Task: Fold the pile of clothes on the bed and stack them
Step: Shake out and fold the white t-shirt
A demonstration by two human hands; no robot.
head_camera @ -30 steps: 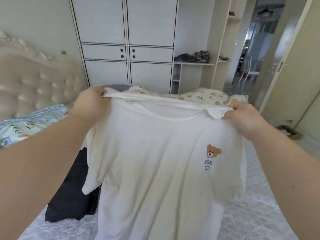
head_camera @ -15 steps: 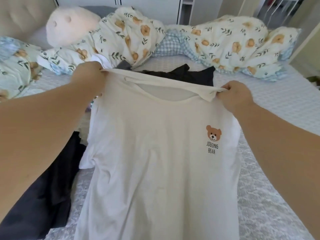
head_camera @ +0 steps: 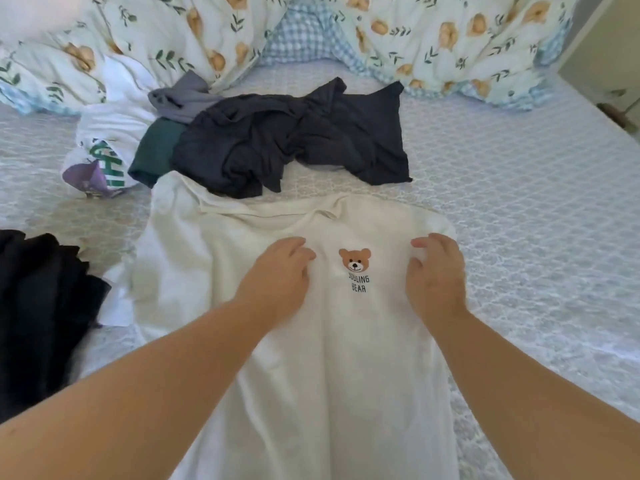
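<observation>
cream bear t-shirt (head_camera: 242, 306) spread flat on bed (head_camera: 519, 202), left hand (head_camera: 277, 271) and right hand (head_camera: 437, 271) resting on it, fingers loose

Cream bear-print T-shirt (head_camera: 294, 341) lies flat before crumpled dark clothes (head_camera: 294, 140).

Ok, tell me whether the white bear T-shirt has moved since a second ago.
Yes. The white bear T-shirt was held up by its shoulders; it has come down and lies flat on the bed, its collar just short of the dark crumpled garment.
</observation>
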